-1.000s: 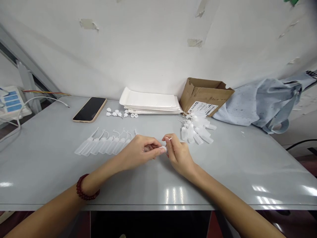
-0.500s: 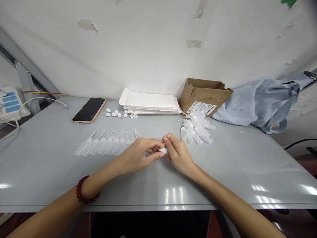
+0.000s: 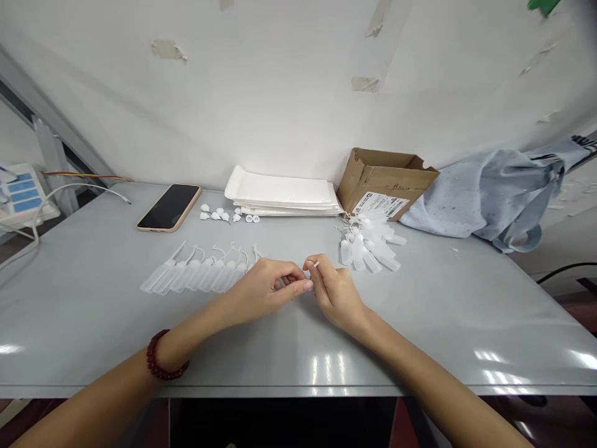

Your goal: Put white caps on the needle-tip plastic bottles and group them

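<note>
View from my head camera, looking forward and down. At the middle of the grey surface [image 3: 420, 323] my left hand [image 3: 265, 289] and right hand [image 3: 336, 294] meet fingertip to fingertip. Both are pinched on one small plastic piece [image 3: 316, 264]. Only its thin white tip shows, above my right forefinger; the rest is hidden between the fingers, so I cannot tell its full shape. The piece is held just above the surface, near the centre, between the two groups of bottles.

Left of my hands, a row of small translucent bottles [image 3: 196, 275] lies side by side, nozzles pointing far. Right and slightly farther, a loose heap of bottles [image 3: 370, 242] lies just in front of an open cardboard box [image 3: 387, 180]. Farther back, left to right: a phone [image 3: 168, 206] face up, a scatter of white caps [image 3: 224, 215], and a stack of white padded envelopes [image 3: 282, 193] against the wall. A blue-grey fabric bag [image 3: 504, 193] lies at the far right. A dark red bead bracelet [image 3: 163, 361] sits on my left wrist.
</note>
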Action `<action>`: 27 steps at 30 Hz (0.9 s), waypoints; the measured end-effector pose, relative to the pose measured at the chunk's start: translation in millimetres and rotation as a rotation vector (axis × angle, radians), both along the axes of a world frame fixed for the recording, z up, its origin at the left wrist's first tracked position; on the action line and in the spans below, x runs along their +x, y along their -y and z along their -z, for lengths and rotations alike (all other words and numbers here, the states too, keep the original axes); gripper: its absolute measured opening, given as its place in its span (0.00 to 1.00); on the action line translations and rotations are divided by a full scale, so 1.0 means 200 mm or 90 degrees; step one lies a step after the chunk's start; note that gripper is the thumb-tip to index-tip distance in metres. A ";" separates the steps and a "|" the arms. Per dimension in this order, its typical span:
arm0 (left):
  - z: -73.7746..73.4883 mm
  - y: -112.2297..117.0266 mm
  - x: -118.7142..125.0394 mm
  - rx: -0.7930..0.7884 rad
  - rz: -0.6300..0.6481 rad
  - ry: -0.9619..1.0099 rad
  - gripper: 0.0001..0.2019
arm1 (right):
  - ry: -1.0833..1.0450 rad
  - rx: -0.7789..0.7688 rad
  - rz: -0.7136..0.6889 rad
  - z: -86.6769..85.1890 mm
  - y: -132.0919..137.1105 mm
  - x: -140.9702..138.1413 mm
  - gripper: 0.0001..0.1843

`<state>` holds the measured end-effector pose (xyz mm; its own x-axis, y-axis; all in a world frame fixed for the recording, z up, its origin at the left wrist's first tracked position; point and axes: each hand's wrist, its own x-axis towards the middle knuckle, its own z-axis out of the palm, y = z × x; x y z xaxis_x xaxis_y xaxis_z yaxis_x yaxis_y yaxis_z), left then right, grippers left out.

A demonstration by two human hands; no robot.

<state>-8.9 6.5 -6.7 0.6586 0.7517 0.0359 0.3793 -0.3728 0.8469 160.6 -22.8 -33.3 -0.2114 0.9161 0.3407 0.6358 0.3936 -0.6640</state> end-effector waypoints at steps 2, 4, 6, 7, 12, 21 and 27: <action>0.00 0.00 0.00 -0.013 0.005 0.000 0.13 | 0.001 -0.008 -0.006 0.00 0.00 0.00 0.09; 0.00 0.00 0.00 -0.023 0.008 0.003 0.13 | -0.028 -0.035 -0.014 0.00 0.00 0.00 0.10; 0.00 0.00 0.00 -0.032 0.015 0.004 0.12 | -0.064 -0.059 -0.023 -0.01 0.00 -0.01 0.10; 0.00 0.01 0.00 -0.032 0.020 0.006 0.12 | -0.081 -0.068 -0.025 -0.01 0.00 -0.01 0.11; 0.00 0.01 0.00 0.053 0.032 0.033 0.09 | -0.187 -0.159 -0.010 -0.04 -0.01 -0.01 0.14; 0.04 0.01 0.02 0.201 -0.042 0.088 0.08 | -0.354 -0.299 0.002 -0.06 -0.06 0.02 0.16; 0.04 -0.13 -0.07 0.208 -0.320 0.025 0.09 | -0.174 0.011 0.229 -0.14 -0.14 0.24 0.15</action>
<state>-23.0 32.6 -13.9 0.2183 0.9167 0.3347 0.5480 -0.3989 0.7353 209.1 5.3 -5.1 0.2191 0.9086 0.3556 0.5370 0.1920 -0.8215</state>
